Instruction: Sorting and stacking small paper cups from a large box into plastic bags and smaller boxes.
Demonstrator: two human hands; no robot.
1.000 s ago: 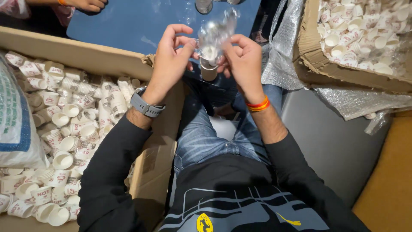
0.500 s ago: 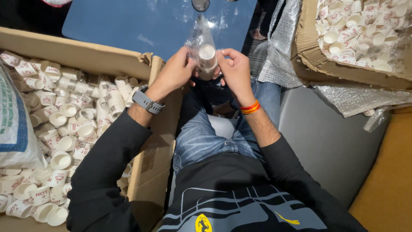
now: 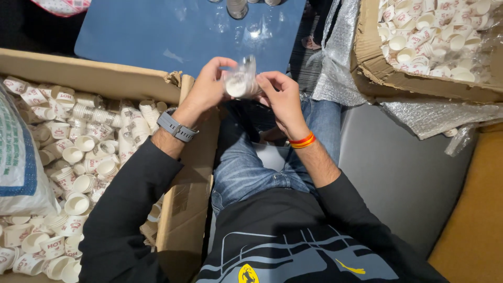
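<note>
Two hands share one load | left hand (image 3: 207,86) and right hand (image 3: 280,97) pinch plastic-wrapped cup stack (image 3: 240,83) at 12 o'clock, steadying it | cup-filled cardboard box (image 3: 105,78) at 9 o'clock

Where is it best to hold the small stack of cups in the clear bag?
Probably by its sides. The stack of cups sits between the left hand and right hand, open end toward the camera, so fingers closing from left and right meet its round walls.
</note>
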